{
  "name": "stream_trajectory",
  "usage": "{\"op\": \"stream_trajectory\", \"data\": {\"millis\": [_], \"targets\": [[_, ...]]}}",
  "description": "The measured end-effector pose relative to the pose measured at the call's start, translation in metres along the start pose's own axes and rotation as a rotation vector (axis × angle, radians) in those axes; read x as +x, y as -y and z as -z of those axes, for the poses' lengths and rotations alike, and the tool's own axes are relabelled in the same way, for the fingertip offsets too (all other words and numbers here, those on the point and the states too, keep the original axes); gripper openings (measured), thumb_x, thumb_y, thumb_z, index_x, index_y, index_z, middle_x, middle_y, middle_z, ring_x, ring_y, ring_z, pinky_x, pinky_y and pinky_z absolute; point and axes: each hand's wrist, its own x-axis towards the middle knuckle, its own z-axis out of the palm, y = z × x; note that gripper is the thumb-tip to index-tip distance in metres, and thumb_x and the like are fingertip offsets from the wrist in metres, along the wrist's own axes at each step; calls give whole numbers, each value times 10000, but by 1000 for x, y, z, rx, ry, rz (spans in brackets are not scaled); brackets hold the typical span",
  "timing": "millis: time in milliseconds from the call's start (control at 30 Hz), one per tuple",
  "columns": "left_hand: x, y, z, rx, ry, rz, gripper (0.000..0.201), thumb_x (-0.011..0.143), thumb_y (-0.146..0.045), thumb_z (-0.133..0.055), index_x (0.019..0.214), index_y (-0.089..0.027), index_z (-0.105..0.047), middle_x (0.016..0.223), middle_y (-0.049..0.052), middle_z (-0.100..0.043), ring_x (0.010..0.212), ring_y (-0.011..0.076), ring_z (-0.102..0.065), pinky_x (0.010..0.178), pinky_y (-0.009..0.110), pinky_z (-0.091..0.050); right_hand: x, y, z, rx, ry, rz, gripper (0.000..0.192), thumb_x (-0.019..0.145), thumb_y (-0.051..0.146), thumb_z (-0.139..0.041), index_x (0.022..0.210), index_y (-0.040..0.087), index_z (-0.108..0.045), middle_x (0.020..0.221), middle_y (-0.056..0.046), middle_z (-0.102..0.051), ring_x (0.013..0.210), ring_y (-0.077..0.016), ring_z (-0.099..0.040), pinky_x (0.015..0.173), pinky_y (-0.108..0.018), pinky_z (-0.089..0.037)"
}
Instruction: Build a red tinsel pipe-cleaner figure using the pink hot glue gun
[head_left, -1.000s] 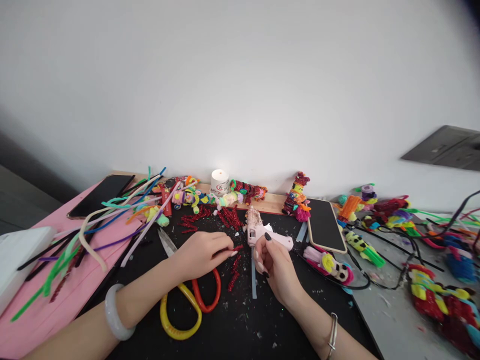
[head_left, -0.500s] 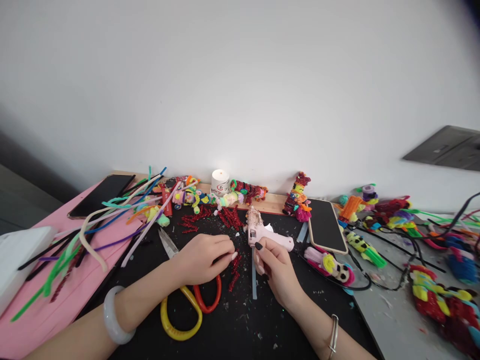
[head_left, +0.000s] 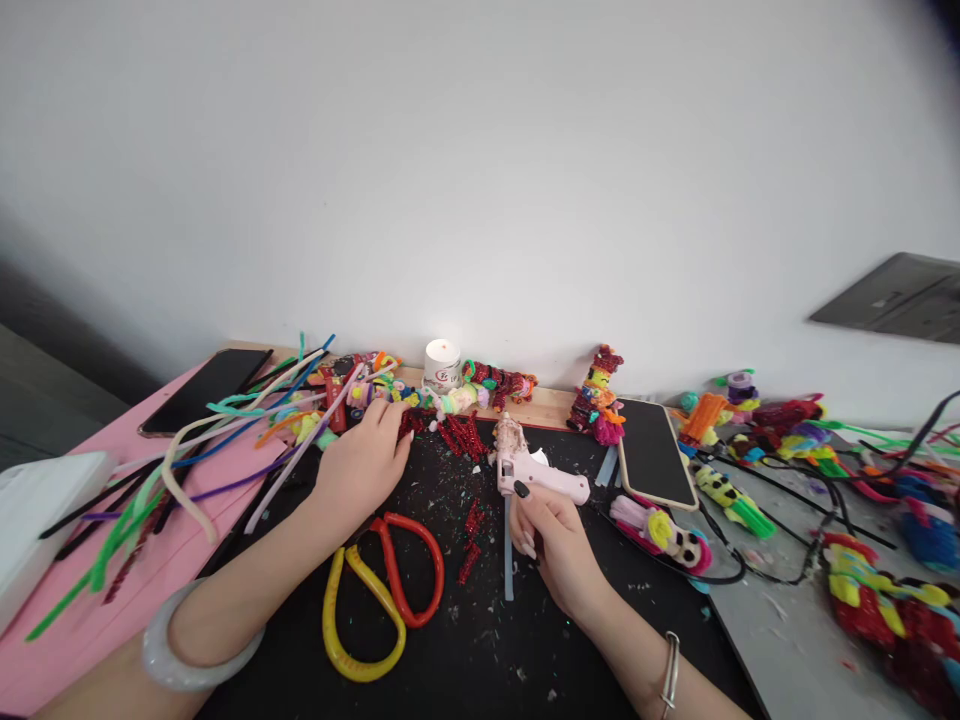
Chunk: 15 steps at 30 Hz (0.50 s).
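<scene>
My left hand reaches to the back left of the black mat, fingers stretched forward and apart from the thumb. Its fingertips are over the short red tinsel pieces, and whatever they touch there is hidden. My right hand is closed in a pinch just below a pale pink glue gun; what it pinches, if anything, is hidden. From the gun's rear a clear glue stick points toward me. Yellow-and-red-handled scissors lie under my left forearm, blades covered. More red tinsel pieces lie mid-mat.
Pipe cleaners spread over the pink surface at left, near a dark phone. A paper cup stands by the wall. Pipe-cleaner figures, a white-edged phone and black cable occupy the right.
My left hand has moved up and left, from mid-mat to the red tinsel pieces at the back, its fingers now reaching forward. My right hand stays almost still, pinched near the glue gun.
</scene>
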Motion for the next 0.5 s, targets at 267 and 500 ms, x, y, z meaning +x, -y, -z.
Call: {"op": "stream_trajectory", "data": {"millis": [267, 500], "targets": [[5, 12, -5, -40, 32, 27, 239, 894, -287, -429, 1001, -192, -621, 1101, 80, -602, 812, 222, -638, 538, 262, -456, -1, 0, 1, -20, 21, 26, 452, 888, 418, -467, 503, 189, -403, 463, 46, -397, 420, -85, -296, 459, -259, -202], [8, 20, -9, -128, -53, -22, 227, 911, -250, -422, 908, -189, -641, 1030, 61, -622, 847, 219, -617, 611, 282, -453, -1, 1, 0, -11, 29, 18, 445, 888, 407, -469, 506, 188, -407, 472, 45, -402, 422, -86, -298, 459, -262, -192]]}}
